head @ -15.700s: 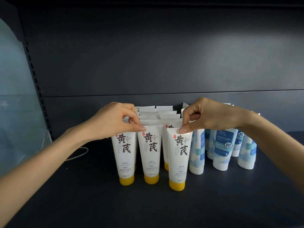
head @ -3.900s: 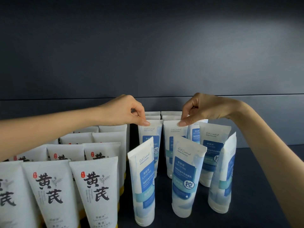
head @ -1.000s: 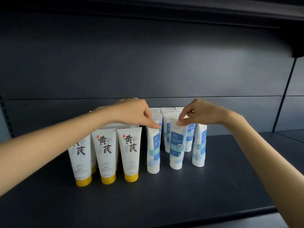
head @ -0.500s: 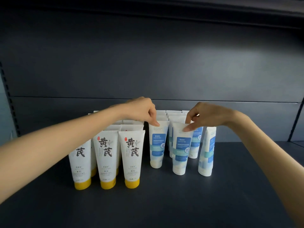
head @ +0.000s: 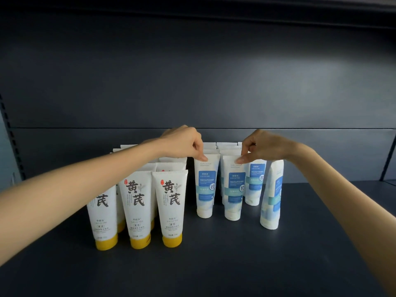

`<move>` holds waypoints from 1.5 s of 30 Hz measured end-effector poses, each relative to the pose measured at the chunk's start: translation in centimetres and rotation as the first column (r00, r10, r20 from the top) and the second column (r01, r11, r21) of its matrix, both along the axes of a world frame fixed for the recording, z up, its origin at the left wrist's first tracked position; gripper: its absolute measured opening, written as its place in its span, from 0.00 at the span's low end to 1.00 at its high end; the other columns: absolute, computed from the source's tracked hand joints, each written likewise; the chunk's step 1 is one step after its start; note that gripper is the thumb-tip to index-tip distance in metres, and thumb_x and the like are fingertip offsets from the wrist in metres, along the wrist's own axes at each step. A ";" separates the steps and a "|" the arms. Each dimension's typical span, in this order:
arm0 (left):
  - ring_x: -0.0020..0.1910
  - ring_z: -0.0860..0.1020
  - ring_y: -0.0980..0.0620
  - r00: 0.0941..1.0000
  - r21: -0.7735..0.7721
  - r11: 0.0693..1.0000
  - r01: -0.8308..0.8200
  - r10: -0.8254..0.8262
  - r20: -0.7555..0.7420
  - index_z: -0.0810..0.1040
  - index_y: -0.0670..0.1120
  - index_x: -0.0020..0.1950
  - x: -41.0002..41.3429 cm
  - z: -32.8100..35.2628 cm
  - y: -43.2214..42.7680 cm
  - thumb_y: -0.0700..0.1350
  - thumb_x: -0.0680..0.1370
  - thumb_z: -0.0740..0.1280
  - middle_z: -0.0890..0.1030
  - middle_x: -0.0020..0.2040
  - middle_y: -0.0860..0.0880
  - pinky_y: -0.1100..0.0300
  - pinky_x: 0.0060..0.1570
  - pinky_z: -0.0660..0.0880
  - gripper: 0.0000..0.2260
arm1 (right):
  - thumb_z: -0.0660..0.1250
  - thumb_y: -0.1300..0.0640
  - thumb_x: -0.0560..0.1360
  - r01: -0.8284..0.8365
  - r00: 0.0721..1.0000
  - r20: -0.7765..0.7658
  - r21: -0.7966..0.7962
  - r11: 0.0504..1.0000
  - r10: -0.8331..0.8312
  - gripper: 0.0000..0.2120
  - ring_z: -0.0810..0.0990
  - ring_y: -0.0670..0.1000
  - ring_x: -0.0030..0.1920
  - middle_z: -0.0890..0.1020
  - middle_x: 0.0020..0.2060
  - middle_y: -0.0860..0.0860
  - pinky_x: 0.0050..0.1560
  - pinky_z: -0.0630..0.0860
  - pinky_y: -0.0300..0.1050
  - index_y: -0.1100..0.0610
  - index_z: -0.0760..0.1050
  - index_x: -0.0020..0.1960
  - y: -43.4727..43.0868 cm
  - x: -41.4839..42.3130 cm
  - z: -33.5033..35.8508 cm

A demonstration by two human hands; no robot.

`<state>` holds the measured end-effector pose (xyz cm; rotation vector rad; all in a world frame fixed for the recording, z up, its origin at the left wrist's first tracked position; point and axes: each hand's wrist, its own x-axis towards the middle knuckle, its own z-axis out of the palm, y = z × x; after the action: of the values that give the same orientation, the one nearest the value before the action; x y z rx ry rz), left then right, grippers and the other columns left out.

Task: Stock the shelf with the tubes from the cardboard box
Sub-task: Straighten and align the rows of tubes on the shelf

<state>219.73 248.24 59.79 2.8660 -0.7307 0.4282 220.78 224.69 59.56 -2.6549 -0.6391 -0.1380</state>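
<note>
Several white tubes with yellow caps [head: 172,207] stand in rows at the left of the dark shelf [head: 214,264]. To their right stand several white tubes with blue labels. My left hand [head: 184,144] pinches the top edge of the front-left blue-label tube [head: 206,187]. My right hand [head: 263,146] pinches the top of the neighbouring blue-label tube [head: 234,189]. Both tubes stand upright on their caps. Another blue-label tube [head: 271,196] stands turned sideways at the right. The cardboard box is out of view.
The shelf's dark back panel [head: 192,82] rises behind the tubes. A slotted upright [head: 12,146] runs along the left edge and another upright [head: 389,159] along the right. Bare shelf surface lies in front of and to the right of the tubes.
Both hands kept their pinch on the two front blue-label tubes, which turned to face forward over the last second. The camera has come closer and a little lower.
</note>
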 end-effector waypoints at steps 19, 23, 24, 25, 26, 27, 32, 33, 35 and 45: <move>0.39 0.71 0.57 0.999 -0.084 0.996 -0.007 0.010 0.033 0.79 0.51 0.36 0.2 -0.8 0.0 0.56 0.71 0.72 0.76 0.39 0.57 0.59 0.37 0.64 0.10 | 0.75 0.49 0.68 0.029 0.999 0.030 0.042 0.999 -0.031 0.09 0.72 0.49 0.37 0.78 0.37 0.53 0.42 0.74 0.43 0.51 0.77 0.35 -0.2 1.9 -0.9; 0.40 0.73 0.57 1.000 -0.104 0.995 -0.008 0.006 -0.019 0.80 0.51 0.36 0.3 -0.7 -0.1 0.56 0.71 0.73 0.78 0.40 0.56 0.60 0.36 0.65 0.10 | 0.73 0.51 0.70 -0.004 1.000 0.014 0.057 0.998 0.003 0.07 0.73 0.46 0.37 0.78 0.38 0.48 0.39 0.71 0.34 0.53 0.78 0.40 0.0 1.7 -0.7; 0.40 0.73 0.57 0.999 -0.105 0.994 -0.012 0.008 -0.039 0.80 0.52 0.36 0.4 -0.6 0.0 0.56 0.70 0.73 0.78 0.40 0.55 0.60 0.36 0.66 0.09 | 0.73 0.51 0.70 -0.009 1.000 0.010 0.059 0.998 0.008 0.06 0.74 0.46 0.38 0.79 0.39 0.48 0.39 0.71 0.33 0.53 0.78 0.41 -0.1 1.7 -0.8; 0.39 0.73 0.57 0.998 -0.101 0.995 -0.015 0.009 -0.058 0.80 0.53 0.36 0.5 -0.5 0.1 0.56 0.70 0.73 0.78 0.39 0.55 0.61 0.35 0.66 0.09 | 0.73 0.51 0.70 -0.015 1.000 0.006 0.057 0.998 0.014 0.06 0.74 0.46 0.39 0.80 0.39 0.49 0.41 0.72 0.34 0.52 0.79 0.41 -0.2 1.8 -0.8; 0.38 0.73 0.57 0.997 -0.092 0.996 -0.014 0.008 -0.072 0.80 0.54 0.36 0.6 -0.5 0.2 0.56 0.70 0.73 0.78 0.38 0.54 0.61 0.35 0.66 0.08 | 0.73 0.49 0.70 -0.015 1.000 0.002 0.056 0.998 0.015 0.06 0.75 0.47 0.41 0.81 0.40 0.52 0.43 0.72 0.36 0.51 0.79 0.40 -0.3 1.8 -0.8; 0.38 0.72 0.57 0.997 -0.082 0.997 -0.011 0.004 -0.083 0.79 0.55 0.36 0.6 -0.5 0.2 0.56 0.70 0.73 0.78 0.38 0.54 0.60 0.35 0.66 0.08 | 0.73 0.48 0.69 -0.007 1.000 -0.002 0.065 0.998 0.007 0.06 0.75 0.49 0.42 0.82 0.43 0.55 0.44 0.73 0.39 0.50 0.80 0.40 -0.5 1.9 -0.8; 0.38 0.72 0.57 0.993 -0.108 0.994 0.020 -0.033 -0.117 0.81 0.53 0.40 0.7 -0.6 0.3 0.54 0.70 0.73 0.77 0.36 0.56 0.58 0.39 0.67 0.06 | 0.72 0.52 0.71 -0.001 1.000 -0.002 0.259 0.966 0.001 0.09 0.77 0.41 0.39 0.82 0.38 0.45 0.39 0.71 0.25 0.58 0.82 0.47 -1.9 0.6 0.3; 0.39 0.73 0.55 0.992 -0.124 0.992 0.026 -0.041 -0.122 0.82 0.53 0.40 0.7 -0.6 0.4 0.54 0.70 0.73 0.78 0.37 0.54 0.56 0.41 0.69 0.06 | 0.71 0.52 0.72 0.001 1.000 0.003 0.299 0.954 -0.002 0.09 0.77 0.39 0.38 0.82 0.38 0.45 0.38 0.70 0.25 0.57 0.82 0.46 -2.3 0.3 0.5; 0.41 0.75 0.50 0.990 -0.169 0.985 0.042 -0.064 -0.128 0.83 0.52 0.40 0.6 -0.4 0.6 0.54 0.70 0.74 0.80 0.40 0.49 0.51 0.45 0.72 0.07 | 0.71 0.49 0.72 0.005 1.000 0.002 0.370 0.929 -0.006 0.10 0.76 0.34 0.34 0.82 0.37 0.44 0.35 0.69 0.27 0.56 0.82 0.46 -3.2 -0.5 0.5; 0.42 0.75 0.46 0.984 -0.250 0.966 0.071 -0.108 -0.140 0.85 0.47 0.41 0.3 -0.4 2.0 0.50 0.70 0.74 0.82 0.44 0.42 0.50 0.45 0.72 0.07 | 0.73 0.39 0.62 0.035 0.982 -0.176 0.509 0.860 0.065 0.21 0.61 0.45 0.29 0.72 0.28 0.45 0.32 0.56 0.38 0.55 0.82 0.45 -7.3 -1.9 -2.2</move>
<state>220.00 250.19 59.40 2.5902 -0.7223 0.2621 218.93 217.42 57.40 -2.1147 -0.4783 -0.0419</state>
